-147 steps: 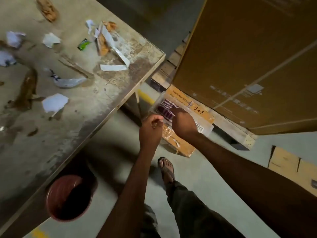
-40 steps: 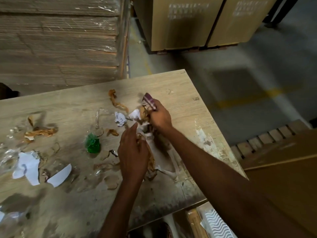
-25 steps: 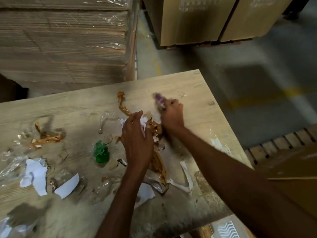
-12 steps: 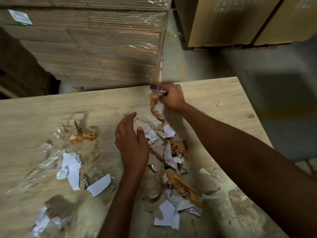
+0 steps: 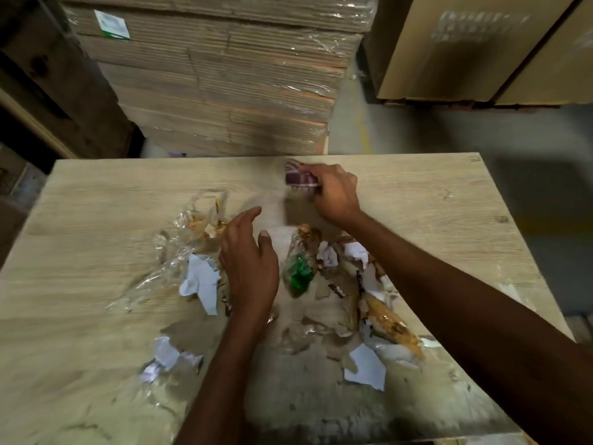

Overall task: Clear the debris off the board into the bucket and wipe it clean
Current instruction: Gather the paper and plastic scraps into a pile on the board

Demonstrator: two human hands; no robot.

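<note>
I read this as the sweeping step. My right hand (image 5: 333, 192) is closed around a bunched maroon-and-white cloth (image 5: 296, 176) near the far edge of the pale wood-grain board (image 5: 433, 203). My left hand (image 5: 248, 268) lies open, palm down, amid the torn white paper, clear film and green wrapper debris (image 5: 324, 284) near the board's centre. The bucket is out of view. Next, I judge, drag the debris toward the near edge.

Pale wood-grain board (image 5: 96, 226) lies flat, strewn mid-surface with torn white paper (image 5: 200, 281), clear plastic (image 5: 167, 252), and seemingly green wrapper (image 5: 300, 273).
</note>
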